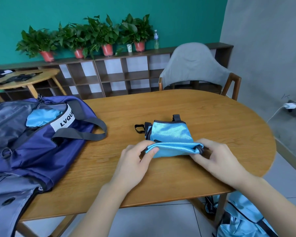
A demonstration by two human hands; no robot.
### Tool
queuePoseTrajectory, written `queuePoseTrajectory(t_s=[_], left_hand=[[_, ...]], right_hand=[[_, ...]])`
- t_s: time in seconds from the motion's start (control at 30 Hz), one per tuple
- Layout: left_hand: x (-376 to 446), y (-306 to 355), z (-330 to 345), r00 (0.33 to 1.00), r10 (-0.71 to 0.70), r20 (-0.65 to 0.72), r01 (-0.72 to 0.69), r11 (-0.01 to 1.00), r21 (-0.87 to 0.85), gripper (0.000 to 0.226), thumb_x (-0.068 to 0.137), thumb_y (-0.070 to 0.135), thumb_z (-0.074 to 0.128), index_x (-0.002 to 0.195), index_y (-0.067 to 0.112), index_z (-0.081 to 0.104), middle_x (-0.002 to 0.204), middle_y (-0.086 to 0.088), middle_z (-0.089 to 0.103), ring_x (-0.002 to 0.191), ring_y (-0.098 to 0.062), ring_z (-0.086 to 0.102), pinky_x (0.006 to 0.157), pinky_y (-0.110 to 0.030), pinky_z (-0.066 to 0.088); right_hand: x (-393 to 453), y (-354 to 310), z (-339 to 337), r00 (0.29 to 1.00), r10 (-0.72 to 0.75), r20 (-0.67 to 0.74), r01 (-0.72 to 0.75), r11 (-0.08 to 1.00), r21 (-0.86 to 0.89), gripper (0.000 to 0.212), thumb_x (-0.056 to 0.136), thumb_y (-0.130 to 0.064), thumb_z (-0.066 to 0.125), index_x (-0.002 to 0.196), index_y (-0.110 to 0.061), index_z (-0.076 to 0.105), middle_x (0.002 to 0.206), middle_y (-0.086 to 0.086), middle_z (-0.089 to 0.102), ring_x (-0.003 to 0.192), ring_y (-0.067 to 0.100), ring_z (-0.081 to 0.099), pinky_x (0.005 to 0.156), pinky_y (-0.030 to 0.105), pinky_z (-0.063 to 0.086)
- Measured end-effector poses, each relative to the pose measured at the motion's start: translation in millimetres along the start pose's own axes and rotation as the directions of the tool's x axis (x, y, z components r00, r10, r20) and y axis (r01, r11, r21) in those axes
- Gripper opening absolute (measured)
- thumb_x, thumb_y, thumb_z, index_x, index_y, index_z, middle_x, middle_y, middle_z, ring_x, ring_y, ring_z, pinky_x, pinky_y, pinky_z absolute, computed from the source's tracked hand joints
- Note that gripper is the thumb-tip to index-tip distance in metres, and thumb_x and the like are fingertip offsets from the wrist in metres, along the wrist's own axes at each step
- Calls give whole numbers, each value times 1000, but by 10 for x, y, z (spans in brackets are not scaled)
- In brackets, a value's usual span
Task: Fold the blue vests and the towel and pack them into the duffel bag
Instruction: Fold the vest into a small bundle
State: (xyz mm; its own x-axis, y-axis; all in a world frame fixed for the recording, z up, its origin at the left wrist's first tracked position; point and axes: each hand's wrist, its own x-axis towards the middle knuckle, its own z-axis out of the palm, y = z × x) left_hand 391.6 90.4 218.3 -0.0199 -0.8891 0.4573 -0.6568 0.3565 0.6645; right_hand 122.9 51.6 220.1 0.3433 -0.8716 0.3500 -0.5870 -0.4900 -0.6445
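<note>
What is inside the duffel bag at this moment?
Inside the open duffel bag, light blue fabric shows, probably a vest. The bag's walls and strap cover the rest, so no towel can be confirmed.

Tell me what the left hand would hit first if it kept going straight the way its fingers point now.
The left hand points toward the right, and it already pinches the near-left corner of the folded blue vest. Going on, it would push into that vest, then probably reach the right hand holding the opposite corner.
</note>
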Motion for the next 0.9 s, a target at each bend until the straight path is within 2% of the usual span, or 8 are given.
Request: queuePoseTrajectory(t_s=[0.17,0.27,0.37,0.47,0.57,0.67,0.77,0.9], left_hand=[[103,120,-4,997,1,-75,-10,994,-112,22,93,47,62,101,29,73,67,8,63,58,-13,52,58,-32,44],[165,169,19,995,-22,-95,7,987,-159,6,95,37,68,96,33,72,70,4,67,64,-26,59,59,-41,47],[270,179,57,994,-68,-90,54,986,-157,4,92,37,71,96,38,71,75,7,71,67,-22,66,62,-43,53],[395,116,90,993,-70,-93,76,995,61,16,90,39,73,105,41,71,75,19,64,68,-5,58,63,-32,52],[481,22,98,1000,7,-28,-1,982,190,23,90,31,74,112,38,71,101,24,63,100,1,54,91,-30,47],[540,-30,96,986,101,131,-129,964,234,22,94,25,70,112,38,73,127,21,61,129,-1,42,107,-30,25],[552,-34,140,960,91,263,-148,968,203,19,98,28,64,108,40,75,131,21,62,129,2,46,116,-37,25],[500,40,180,961,-12,277,-77,948,307,21,98,31,59,107,40,75,120,23,67,114,3,59,105,-42,42]], right_hand=[[25,-111,-93,994,101,-34,-79,916,393,8,90,-25,71,89,-18,69,86,-4,73,83,9,69,76,22,50],[79,-101,-78,983,178,-38,-140,872,470,6,93,-26,69,97,-21,69,91,8,76,85,35,72,81,51,55],[157,-47,-8,967,243,-80,-194,899,392,2,95,-32,66,95,-34,64,79,10,73,78,43,67,78,56,53],[228,-13,37,957,275,-95,-241,931,274,4,95,-35,63,94,-31,61,70,15,65,62,35,58,63,41,49],[290,21,68,945,315,-89,-297,939,175,11,95,-38,62,93,-27,61,67,13,63,54,20,51,57,30,43],[354,60,86,930,360,-73,-354,932,81,16,93,-41,64,88,-26,64,69,6,68,64,18,63,63,36,54],[406,75,92,920,382,-89,-381,924,20,20,91,-44,66,87,-24,66,69,1,68,70,13,63,64,33,52],[419,82,91,910,358,-207,-371,928,-25,24,88,-50,69,95,-27,65,81,-11,66,77,8,63,70,33,54]])
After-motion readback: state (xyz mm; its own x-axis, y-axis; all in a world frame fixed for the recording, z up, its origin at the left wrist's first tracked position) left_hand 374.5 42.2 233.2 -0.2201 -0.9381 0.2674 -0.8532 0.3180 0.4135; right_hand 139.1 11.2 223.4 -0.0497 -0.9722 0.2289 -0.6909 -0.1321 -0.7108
